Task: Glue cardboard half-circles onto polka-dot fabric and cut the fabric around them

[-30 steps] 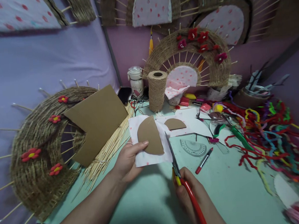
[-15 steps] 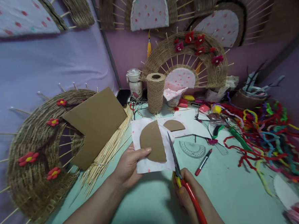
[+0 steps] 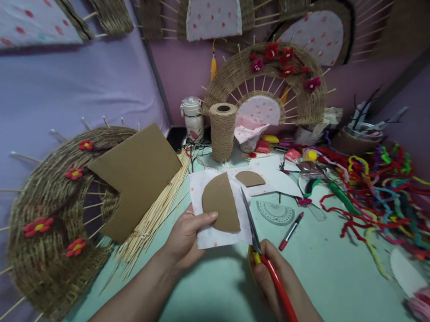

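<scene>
My left hand point(image 3: 185, 238) pinches a piece of white fabric with pink dots point(image 3: 214, 236) together with a brown cardboard half-disc point(image 3: 221, 208) lying on it, thumb on the cardboard's lower edge. My right hand point(image 3: 273, 279) is closed round the red handles of scissors point(image 3: 254, 236), whose blades point up along the fabric's right edge. Both are held just above the pale green table point(image 3: 216, 297).
A second cardboard half-disc point(image 3: 250, 178) lies on white fabric behind. A jute twine spool point(image 3: 223, 131), a protractor point(image 3: 276, 211), a red marker point(image 3: 290, 231), a bundle of bamboo sticks point(image 3: 156, 213), notched cardboard point(image 3: 135, 173), a woven fan point(image 3: 54, 219) and pipe cleaners point(image 3: 380, 194) surround.
The fabric piece with the cardboard has dropped slightly nearer me, and the scissor blades sit a little further along its right edge. Both hands keep their grip.
</scene>
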Tool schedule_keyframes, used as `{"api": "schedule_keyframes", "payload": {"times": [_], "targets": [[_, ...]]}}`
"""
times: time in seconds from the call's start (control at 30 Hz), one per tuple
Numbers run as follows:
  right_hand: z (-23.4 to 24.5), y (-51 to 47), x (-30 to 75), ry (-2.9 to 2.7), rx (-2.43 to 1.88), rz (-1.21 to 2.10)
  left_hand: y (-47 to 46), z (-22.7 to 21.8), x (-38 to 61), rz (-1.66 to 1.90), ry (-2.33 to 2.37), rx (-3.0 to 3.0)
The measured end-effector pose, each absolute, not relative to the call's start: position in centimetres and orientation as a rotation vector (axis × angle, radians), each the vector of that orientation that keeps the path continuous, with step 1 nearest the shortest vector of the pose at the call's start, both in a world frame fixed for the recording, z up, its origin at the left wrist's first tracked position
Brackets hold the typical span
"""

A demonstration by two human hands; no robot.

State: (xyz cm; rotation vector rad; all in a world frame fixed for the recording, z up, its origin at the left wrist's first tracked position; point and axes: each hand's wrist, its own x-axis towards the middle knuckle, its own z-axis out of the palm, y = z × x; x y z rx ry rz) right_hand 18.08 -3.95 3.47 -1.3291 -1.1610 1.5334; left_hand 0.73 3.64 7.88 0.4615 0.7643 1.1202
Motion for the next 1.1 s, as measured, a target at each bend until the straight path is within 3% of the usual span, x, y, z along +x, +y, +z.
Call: {"api": "schedule_keyframes", "payload": {"times": [1.1], "targets": [[3.4, -4.0, 17.9, -1.172, -1.272, 1.504, 3.7, 7.4, 0.7, 1.09, 0.802, 0.446]]}}
